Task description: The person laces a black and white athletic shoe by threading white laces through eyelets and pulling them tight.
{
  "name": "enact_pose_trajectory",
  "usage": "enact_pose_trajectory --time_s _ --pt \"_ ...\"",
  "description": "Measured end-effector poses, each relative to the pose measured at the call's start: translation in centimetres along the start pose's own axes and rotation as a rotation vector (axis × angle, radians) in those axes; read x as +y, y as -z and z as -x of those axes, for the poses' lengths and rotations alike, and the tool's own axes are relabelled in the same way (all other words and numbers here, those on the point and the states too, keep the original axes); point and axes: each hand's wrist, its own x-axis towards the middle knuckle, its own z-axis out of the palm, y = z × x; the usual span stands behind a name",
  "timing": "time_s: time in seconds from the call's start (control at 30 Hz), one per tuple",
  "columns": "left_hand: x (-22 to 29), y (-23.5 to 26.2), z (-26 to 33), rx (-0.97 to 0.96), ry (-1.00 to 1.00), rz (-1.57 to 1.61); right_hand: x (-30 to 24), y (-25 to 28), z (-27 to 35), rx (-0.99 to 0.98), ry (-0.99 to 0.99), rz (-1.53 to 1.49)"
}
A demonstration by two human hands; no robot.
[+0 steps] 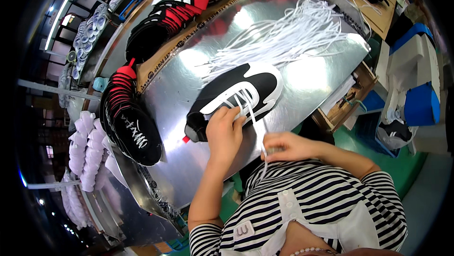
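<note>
A black and white shoe upper [265,82] lies on the metal tabletop in front of me, its black heel end with a red tab toward the left. White shoelace [252,116] crosses its eyelet panel, and its loose length runs from there toward my body. My left hand [224,130] is closed on the near edge of the upper beside the lacing; its fingertips are partly hidden. Nearer my striped shirt, my right hand [287,146] is closed on the shoelace, slightly blurred, and a short lace end hangs below its fingers.
Loose white laces [288,34] lie piled on the metal table [172,171] beyond the upper. Nested black and red uppers [125,109] line the left and far edges. An open wooden drawer [347,100] sticks out at the right, near a blue crate [378,135].
</note>
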Motion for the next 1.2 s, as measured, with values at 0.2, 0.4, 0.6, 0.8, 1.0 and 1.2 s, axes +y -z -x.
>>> enact_pose_trajectory --time_s 0.2,0.4,0.6,0.8,1.0,1.2 --pt "-1.0 -0.8 -0.1 -0.180 0.132 0.064 -2.5 3.7 -4.9 0.545 -0.039 0.239" --pt "-2.0 -0.4 -0.6 -0.285 0.240 0.329 -1.7 5.2 -7.1 0.655 0.262 0.495" --pt "-1.4 -1.5 -0.5 -0.186 0.258 0.176 -0.8 5.3 -7.9 0.653 0.236 0.470" --pt "-1.1 -1.7 -0.7 -0.151 0.208 0.017 -2.4 3.5 -4.2 0.598 -0.067 0.246" --pt "-1.3 -1.9 -0.6 -0.115 0.108 0.019 -0.5 1.8 -2.6 0.513 -0.202 0.221" --pt "-1.0 -2.1 -0.4 -0.079 0.068 0.101 -0.5 1.6 -3.2 0.529 -0.224 0.116"
